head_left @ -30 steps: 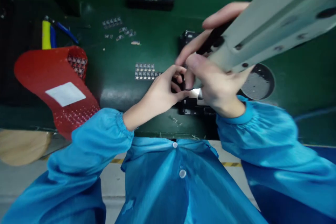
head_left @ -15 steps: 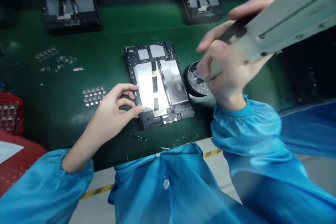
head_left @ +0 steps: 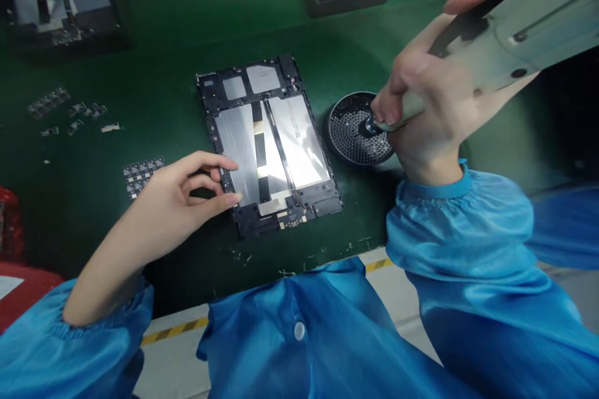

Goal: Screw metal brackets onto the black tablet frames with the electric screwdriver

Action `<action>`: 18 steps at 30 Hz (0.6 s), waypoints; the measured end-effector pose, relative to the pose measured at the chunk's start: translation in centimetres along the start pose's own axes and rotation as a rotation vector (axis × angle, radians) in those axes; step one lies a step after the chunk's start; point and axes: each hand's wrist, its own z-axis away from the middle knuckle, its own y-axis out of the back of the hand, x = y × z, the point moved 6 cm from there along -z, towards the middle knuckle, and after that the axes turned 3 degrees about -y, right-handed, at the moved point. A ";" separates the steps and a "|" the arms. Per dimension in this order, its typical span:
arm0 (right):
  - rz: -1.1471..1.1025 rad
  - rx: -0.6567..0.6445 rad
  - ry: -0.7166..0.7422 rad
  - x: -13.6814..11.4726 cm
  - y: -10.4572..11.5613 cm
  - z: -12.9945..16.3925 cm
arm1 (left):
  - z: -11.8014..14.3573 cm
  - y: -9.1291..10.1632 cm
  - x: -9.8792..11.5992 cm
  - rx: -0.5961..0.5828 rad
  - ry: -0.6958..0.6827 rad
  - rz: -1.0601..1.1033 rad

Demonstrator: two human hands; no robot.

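Driver [head_left: 556,31] sits wrapped in the right hand [head_left: 435,100], bit [head_left: 369,127] at the gridded tray [head_left: 358,161], contact hard to tell. I'd keep it steady. Left hand [head_left: 180,199] has thumb and finger spread, resting on the tablet [head_left: 276,149] beside the tray.

Shiny blue smock [head_left: 346,336] w/ gathered cuffs [head_left: 437,191] — wht btn [head_left: 299,331] @ front.

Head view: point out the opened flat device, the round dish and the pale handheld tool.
Opened flat device [head_left: 271,148]: head view, pale panel between two dark strips.
Round dish [head_left: 352,144]: head view, dotted surface.
Pale handheld tool [head_left: 545,34]: head view, body.
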 end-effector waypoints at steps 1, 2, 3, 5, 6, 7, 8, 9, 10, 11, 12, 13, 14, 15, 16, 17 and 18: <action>0.012 0.003 -0.003 0.0 0.0 0.0 | 0.0 -0.1 0.0 -0.001 -0.003 0.005; 0.018 -0.005 0.000 -0.1 0.0 0.0 | 0.0 -0.1 0.0 -0.002 -0.007 0.011; 0.022 0.000 0.004 -0.1 0.0 -0.1 | 0.0 -0.2 0.0 -0.002 -0.008 0.019; 0.034 0.017 0.005 0.1 0.2 -0.1 | -0.1 -0.2 0.0 -0.004 -0.009 0.028; 0.048 0.021 0.003 0.3 0.4 0.0 | -0.2 -0.2 0.0 -0.009 -0.010 0.029; 0.065 0.031 0.006 0.5 0.6 0.0 | -0.2 -0.3 -0.1 -0.016 -0.011 0.030; 0.084 0.038 0.018 0.6 0.8 0.1 | -0.3 -0.3 -0.2 -0.022 -0.014 0.031; 0.111 0.050 0.025 0.6 1.2 0.2 | -0.3 -0.3 -0.3 -0.027 -0.019 0.035; 0.161 0.066 -0.011 0.8 1.6 0.2 | -0.3 -0.3 -0.4 -0.030 -0.027 0.041; 0.227 0.093 -0.084 1.0 2.0 0.2 | -0.4 -0.3 -0.5 -0.031 -0.037 0.047; 0.295 0.121 -0.179 1.2 2.5 0.2 | -0.4 -0.3 -0.6 -0.032 -0.048 0.052; 0.353 0.142 -0.275 1.2 2.8 0.3 | -0.5 -0.3 -0.6 -0.033 -0.058 0.053; 0.397 0.156 -0.360 1.1 3.0 0.3 | -0.6 -0.4 -0.5 -0.036 -0.062 0.051; 0.411 0.164 -0.414 0.6 3.0 0.2 | -0.7 -0.4 -0.4 -0.040 -0.061 0.051; 0.397 0.161 -0.430 -0.1 2.6 0.1 | -0.9 -0.4 -0.2 -0.047 -0.056 0.054; 0.366 0.153 -0.434 -0.9 2.0 0.0 | -1.1 -0.5 -0.1 -0.056 -0.052 0.064; 0.330 0.145 -0.445 -1.7 1.2 0.0 | -1.4 -0.6 0.2 -0.067 -0.053 0.078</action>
